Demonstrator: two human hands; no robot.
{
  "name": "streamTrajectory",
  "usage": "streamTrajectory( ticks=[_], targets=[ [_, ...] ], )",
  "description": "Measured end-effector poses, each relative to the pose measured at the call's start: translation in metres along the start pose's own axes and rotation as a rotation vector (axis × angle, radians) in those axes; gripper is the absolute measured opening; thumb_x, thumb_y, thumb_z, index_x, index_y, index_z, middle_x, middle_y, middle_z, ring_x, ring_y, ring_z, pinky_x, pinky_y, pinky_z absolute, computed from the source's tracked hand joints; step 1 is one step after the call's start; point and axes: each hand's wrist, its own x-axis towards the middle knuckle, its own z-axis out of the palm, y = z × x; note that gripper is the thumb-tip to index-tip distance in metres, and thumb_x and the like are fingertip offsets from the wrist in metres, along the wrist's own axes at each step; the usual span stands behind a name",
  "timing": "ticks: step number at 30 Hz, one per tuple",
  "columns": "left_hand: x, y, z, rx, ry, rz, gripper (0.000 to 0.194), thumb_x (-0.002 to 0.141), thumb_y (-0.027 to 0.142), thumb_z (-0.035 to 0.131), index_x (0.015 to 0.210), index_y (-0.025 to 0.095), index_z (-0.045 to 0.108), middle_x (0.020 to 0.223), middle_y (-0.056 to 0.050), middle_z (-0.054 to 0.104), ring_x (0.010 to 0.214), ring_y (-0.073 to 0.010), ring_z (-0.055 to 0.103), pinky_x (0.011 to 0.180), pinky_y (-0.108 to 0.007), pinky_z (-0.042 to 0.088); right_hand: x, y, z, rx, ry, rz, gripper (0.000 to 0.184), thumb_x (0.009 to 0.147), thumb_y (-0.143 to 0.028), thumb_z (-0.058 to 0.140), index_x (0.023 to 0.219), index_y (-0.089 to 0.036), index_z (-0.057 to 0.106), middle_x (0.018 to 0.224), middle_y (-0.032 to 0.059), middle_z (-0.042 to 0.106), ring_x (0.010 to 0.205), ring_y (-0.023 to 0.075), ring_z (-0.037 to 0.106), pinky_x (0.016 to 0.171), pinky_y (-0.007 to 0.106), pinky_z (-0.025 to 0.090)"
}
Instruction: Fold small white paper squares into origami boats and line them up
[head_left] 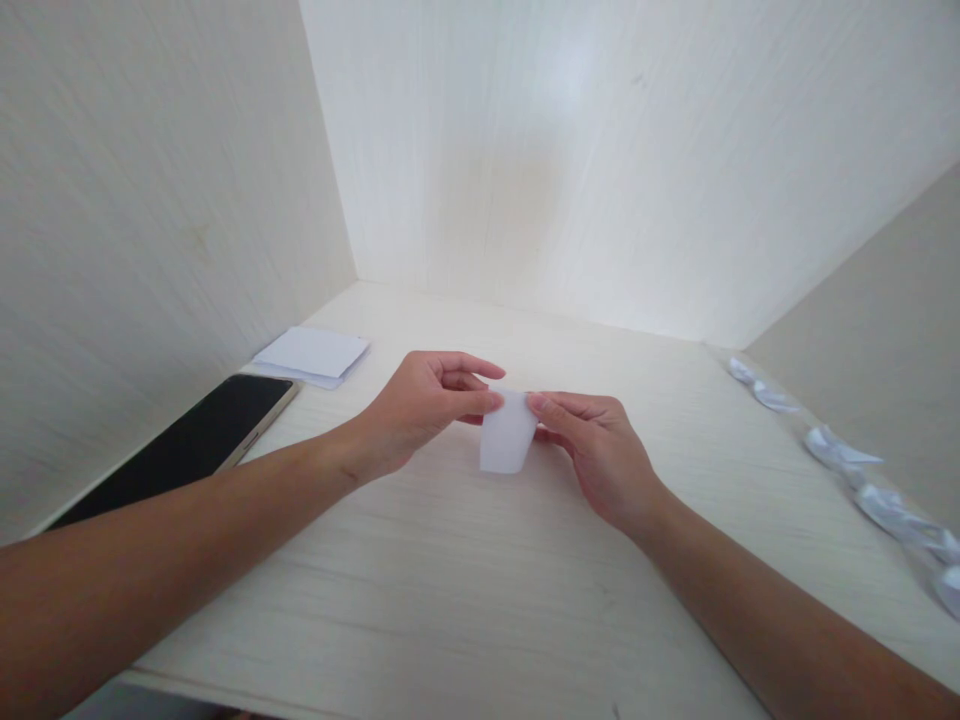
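Observation:
Between my two hands hangs a small white piece of paper (505,440), held just above the pale tabletop. My left hand (442,398) pinches its upper left corner between thumb and fingers, with the index finger stretched out above the edge. On the other side, my right hand (592,435) grips the upper right corner, thumb in front and fingers behind. The paper's right side curves slightly, and its lower edge hangs free. The fingers behind the sheet are partly hidden by it.
A stack of white paper sheets (311,352) lies at the back left. In front of it is a black-screened phone (187,440) by the left wall. Several crumpled or folded white paper pieces (840,450) line the right wall. Panels enclose the table (450,590) on three sides.

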Motion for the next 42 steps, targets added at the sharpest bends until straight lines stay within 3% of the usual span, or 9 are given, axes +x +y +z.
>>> streamTrajectory(
  ticks=[11,16,21,25,34,42],
  targets=[
    [-0.001,-0.004,0.0,0.048,-0.041,0.018,0.026,0.072,0.024,0.087,0.095,0.015,0.078,0.079,-0.003,0.076,0.076,-0.0158,0.07,0.07,-0.029,0.056,-0.002,-0.003,0.0,-0.075,-0.01,-0.006,0.02,0.088,-0.042,0.074,0.088,-0.028,0.087,0.083,0.0034,0.078,0.08,0.0227,0.066,0.088,0.044,0.051],
    [-0.003,-0.003,0.002,0.128,-0.078,0.057,0.024,0.072,0.033,0.087,0.085,0.014,0.078,0.08,-0.005,0.077,0.076,-0.0164,0.068,0.07,-0.029,0.054,-0.004,-0.006,0.001,-0.166,-0.005,-0.024,0.022,0.087,-0.042,0.072,0.085,-0.026,0.087,0.078,0.003,0.077,0.08,0.0234,0.065,0.08,0.039,0.049],
    [-0.005,0.0,0.005,0.322,-0.017,0.165,0.024,0.073,0.032,0.086,0.086,0.013,0.079,0.075,-0.005,0.076,0.071,-0.0149,0.066,0.069,-0.028,0.051,-0.004,-0.007,0.0,-0.163,-0.018,-0.029,0.022,0.087,-0.041,0.072,0.083,-0.026,0.087,0.078,0.0024,0.078,0.078,0.022,0.064,0.078,0.037,0.046],
    [-0.006,0.0,0.005,0.346,-0.006,0.218,0.018,0.074,0.027,0.083,0.086,0.015,0.079,0.073,-0.003,0.075,0.071,-0.0152,0.067,0.069,-0.028,0.053,-0.004,-0.007,0.001,-0.184,-0.038,-0.011,0.024,0.086,-0.043,0.072,0.082,-0.025,0.087,0.075,0.0021,0.077,0.076,0.0219,0.064,0.077,0.037,0.045],
    [-0.006,0.002,0.004,0.379,-0.03,0.201,0.017,0.074,0.024,0.082,0.088,0.015,0.08,0.074,-0.004,0.076,0.071,-0.0156,0.069,0.071,-0.028,0.054,-0.004,-0.011,0.0,-0.218,-0.056,0.027,0.028,0.085,-0.045,0.071,0.073,-0.022,0.083,0.068,0.0013,0.071,0.072,0.0204,0.059,0.073,0.035,0.042],
    [-0.007,0.009,0.004,0.318,-0.08,0.022,0.011,0.074,0.016,0.08,0.085,0.014,0.078,0.069,-0.003,0.073,0.064,-0.015,0.066,0.061,-0.027,0.054,-0.004,-0.012,0.001,-0.254,-0.102,0.053,0.029,0.086,-0.045,0.068,0.077,-0.023,0.085,0.069,0.0017,0.072,0.071,0.0204,0.059,0.072,0.035,0.04]
  ],
)
